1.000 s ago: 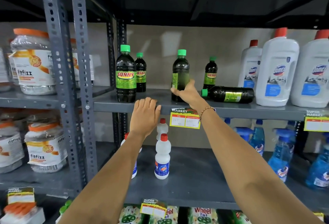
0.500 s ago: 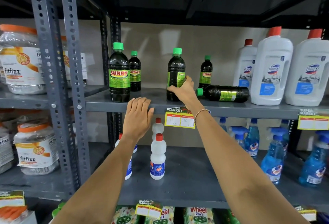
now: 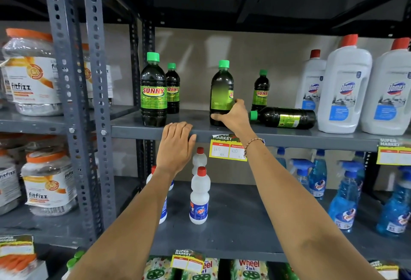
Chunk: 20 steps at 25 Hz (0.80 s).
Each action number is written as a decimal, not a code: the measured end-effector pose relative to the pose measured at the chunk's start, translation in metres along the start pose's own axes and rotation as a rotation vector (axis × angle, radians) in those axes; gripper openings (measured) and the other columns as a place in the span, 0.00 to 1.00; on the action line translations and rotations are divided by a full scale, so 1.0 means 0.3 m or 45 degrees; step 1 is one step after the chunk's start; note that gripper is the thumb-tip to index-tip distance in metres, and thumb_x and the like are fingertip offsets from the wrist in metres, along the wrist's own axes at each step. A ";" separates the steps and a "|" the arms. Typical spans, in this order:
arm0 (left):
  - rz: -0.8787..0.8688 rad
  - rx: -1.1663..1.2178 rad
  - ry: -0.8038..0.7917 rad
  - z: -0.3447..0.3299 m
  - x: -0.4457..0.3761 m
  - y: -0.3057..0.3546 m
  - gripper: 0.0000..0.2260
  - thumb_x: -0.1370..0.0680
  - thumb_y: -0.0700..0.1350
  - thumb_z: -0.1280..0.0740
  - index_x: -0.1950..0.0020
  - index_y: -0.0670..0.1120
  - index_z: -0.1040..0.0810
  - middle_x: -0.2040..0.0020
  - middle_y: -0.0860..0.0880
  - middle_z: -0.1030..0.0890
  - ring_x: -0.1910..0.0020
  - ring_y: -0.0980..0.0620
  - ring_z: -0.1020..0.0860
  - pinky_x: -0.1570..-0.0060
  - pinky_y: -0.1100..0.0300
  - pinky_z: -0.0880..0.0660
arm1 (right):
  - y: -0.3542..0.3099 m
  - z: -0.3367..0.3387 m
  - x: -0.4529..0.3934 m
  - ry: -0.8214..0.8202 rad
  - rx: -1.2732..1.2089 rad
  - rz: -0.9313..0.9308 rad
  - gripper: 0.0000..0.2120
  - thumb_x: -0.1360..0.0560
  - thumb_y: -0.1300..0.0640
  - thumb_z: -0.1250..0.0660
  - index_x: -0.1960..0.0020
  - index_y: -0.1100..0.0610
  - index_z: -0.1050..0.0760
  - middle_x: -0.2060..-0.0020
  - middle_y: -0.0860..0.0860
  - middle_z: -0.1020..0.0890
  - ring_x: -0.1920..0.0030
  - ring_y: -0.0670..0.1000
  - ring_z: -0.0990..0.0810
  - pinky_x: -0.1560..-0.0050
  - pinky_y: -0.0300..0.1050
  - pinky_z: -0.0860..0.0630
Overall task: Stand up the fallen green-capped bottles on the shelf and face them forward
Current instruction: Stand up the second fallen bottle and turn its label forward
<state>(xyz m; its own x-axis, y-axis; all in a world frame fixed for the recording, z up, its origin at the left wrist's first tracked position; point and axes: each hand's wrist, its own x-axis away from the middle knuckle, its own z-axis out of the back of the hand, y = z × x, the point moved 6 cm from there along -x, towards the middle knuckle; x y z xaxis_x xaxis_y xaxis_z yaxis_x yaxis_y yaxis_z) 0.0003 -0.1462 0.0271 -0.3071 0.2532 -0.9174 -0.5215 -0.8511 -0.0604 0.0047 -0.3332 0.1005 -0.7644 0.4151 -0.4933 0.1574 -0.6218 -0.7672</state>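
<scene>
Bottle (image 3: 221,92) upright on the shelf (image 3: 289,138), my right hand (image 3: 233,116) wrapped round its lower body, thumb at the front, fingers curled behind. Its label is turned mostly sideways; only the edge of the red lettering shows at my fingertips. Just right of that hand a fallen bottle (image 3: 285,118) lies on its side, green cap pointing at my wrist, not touching it that I can tell. Behind it, one small bottle (image 3: 260,91) standing, label forward. Left of my right hand, two more (image 3: 153,92) upright, labels forward, one behind the other. My left hand (image 3: 176,147) lies flat, fingers together, palm down over the shelf's front edge, holding nothing. Beyond the fallen bottle, white jugs (image 3: 343,88).
</scene>
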 end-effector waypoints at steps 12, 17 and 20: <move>-0.002 0.005 -0.018 -0.003 -0.001 0.000 0.16 0.20 0.50 0.46 0.43 0.41 0.26 0.45 0.43 0.21 0.47 0.42 0.24 0.38 0.51 0.39 | -0.005 -0.018 0.008 -0.078 0.057 -0.008 0.35 0.35 0.55 0.25 0.35 0.61 0.39 0.40 0.57 0.27 0.39 0.57 0.25 0.41 0.50 0.26; -0.005 0.007 -0.019 -0.003 0.002 -0.004 0.17 0.19 0.51 0.47 0.42 0.42 0.26 0.45 0.43 0.21 0.47 0.42 0.24 0.38 0.51 0.38 | -0.005 -0.018 0.008 -0.057 0.157 0.022 0.40 0.37 0.51 0.22 0.34 0.62 0.40 0.38 0.58 0.30 0.37 0.57 0.28 0.37 0.52 0.28; -0.028 0.006 -0.008 -0.005 0.003 -0.003 0.17 0.19 0.51 0.47 0.42 0.42 0.26 0.45 0.43 0.21 0.46 0.42 0.24 0.38 0.51 0.38 | 0.005 -0.022 0.003 -0.135 0.069 -0.044 0.36 0.36 0.55 0.24 0.36 0.61 0.40 0.39 0.58 0.27 0.40 0.56 0.25 0.44 0.48 0.26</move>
<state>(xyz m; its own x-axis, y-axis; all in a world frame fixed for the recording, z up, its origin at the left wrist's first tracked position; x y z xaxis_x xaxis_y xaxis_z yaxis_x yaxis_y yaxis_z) 0.0017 -0.1459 0.0257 -0.3008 0.2749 -0.9132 -0.5316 -0.8433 -0.0787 0.0083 -0.3292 0.0961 -0.8312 0.3658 -0.4188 0.0983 -0.6446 -0.7581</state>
